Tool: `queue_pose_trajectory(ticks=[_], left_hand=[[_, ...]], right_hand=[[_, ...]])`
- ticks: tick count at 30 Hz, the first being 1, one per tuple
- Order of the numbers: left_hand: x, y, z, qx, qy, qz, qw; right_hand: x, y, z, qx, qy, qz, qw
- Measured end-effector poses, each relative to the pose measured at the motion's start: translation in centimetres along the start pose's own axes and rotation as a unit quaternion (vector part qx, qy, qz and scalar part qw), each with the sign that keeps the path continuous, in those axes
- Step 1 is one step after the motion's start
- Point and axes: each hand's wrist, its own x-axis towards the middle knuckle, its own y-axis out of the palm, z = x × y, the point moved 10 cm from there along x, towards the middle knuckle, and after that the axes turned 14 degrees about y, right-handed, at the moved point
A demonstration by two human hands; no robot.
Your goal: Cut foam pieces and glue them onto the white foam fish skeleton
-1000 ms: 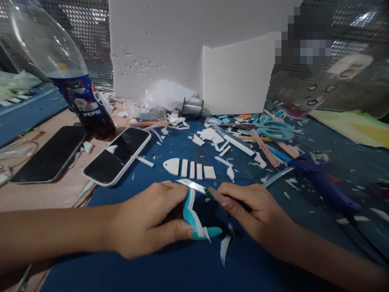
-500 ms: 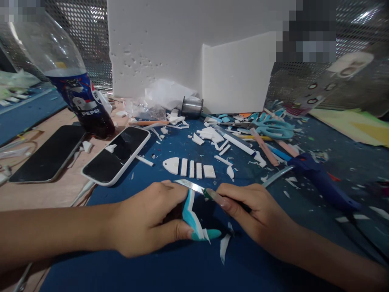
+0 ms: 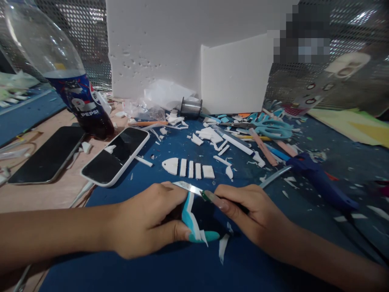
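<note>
My left hand (image 3: pixel 152 223) is closed on a blue-and-white foam piece (image 3: pixel 190 219) with a zigzag edge, its thumb pressed at the lower end. A thin sliver hangs from that lower end. In my right hand (image 3: pixel 252 215) is a craft knife (image 3: pixel 191 188), its blade pointing left across the top end of the foam piece. Just beyond both hands lie flat white foam cutouts in a row: a rounded tip with a hole (image 3: pixel 170 166), several narrow strips and a block (image 3: pixel 208 171). A white shaving (image 3: pixel 223 248) rests on the blue mat (image 3: pixel 136 271) below the knife hand.
Two phones (image 3: pixel 115 156) and a leaning Pepsi bottle (image 3: pixel 80 99) stand at left. Scissors (image 3: pixel 272 126), a pink stick (image 3: pixel 263 147) and foam scraps (image 3: pixel 211 136) crowd the back. A blue glue gun (image 3: pixel 322 182) with a cable is at right. White foam boards (image 3: pixel 237 77) rise behind.
Almost nothing differs. The knife blade has shifted very slightly left and down at the foam's top end, and the whole view has moved a little.
</note>
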Motion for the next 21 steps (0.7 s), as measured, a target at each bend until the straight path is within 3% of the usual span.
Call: queue_pose_trajectory(ticks=[6, 14, 21], left_hand=[[0.0, 0.3, 0.2, -0.012, -0.008, 0.016, 1.000], [0.0, -0.5, -0.2, 0.024, 0.017, -0.025, 0.999], [-0.2, 0.0, 0.1, 0.062, 0.009, 0.002, 0.998]], right_hand=[[0.0, 0.3, 0.1, 0.000, -0.002, 0.001, 1.000], [-0.3, 0.1, 0.6, 0.014, -0.018, 0.000, 1.000], [-0.4, -0.2, 0.6, 0.034, -0.010, -0.024, 0.999]])
